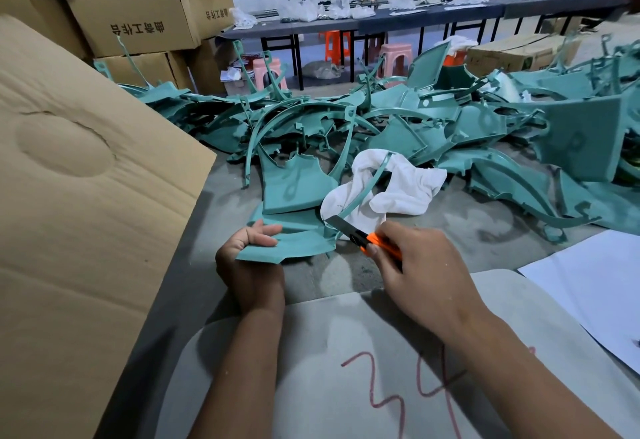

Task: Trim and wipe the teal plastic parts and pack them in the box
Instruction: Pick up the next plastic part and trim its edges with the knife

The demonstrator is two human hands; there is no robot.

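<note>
- Left hand (254, 248), lower centre of frame, grips the near edge of a teal part (294, 241); fingers curl under the edge, thumb lies on top, clamped on the plastic. Likely held so to steady it against the blade.
- Right hand (415, 258), just right of centre, is wrapped round an orange knife (370, 239); fingers closed on the handle, thumb along its side. Dark blade points up-left and meets the part's right edge, where leftover flash probably sits.
- Judged step: trimming. Wiping and packing not yet done for this part.
- The held part sits centre frame, low over the grey floor (381, 272). It is a flat, curved teal panel with a matte surface; a thin curved teal strip rises from its right end, up across the cloth.
- White cloth (398, 189) lies crumpled just beyond the knife, centre frame, within easy reach, presumably for the wipe.
- Pile (450, 126) of more teal parts spreads across the middle of the frame from left to far right: curved strips and wide panels, tangled.
- Box (86, 213) fills the left side, its flap tilted toward the person, close to the left hand, handy for packing. Inside not visible.
- Grey sheet (346, 369) with red scrawl lies under the forearms at bottom; white sheet (595, 293) at lower right.
</note>
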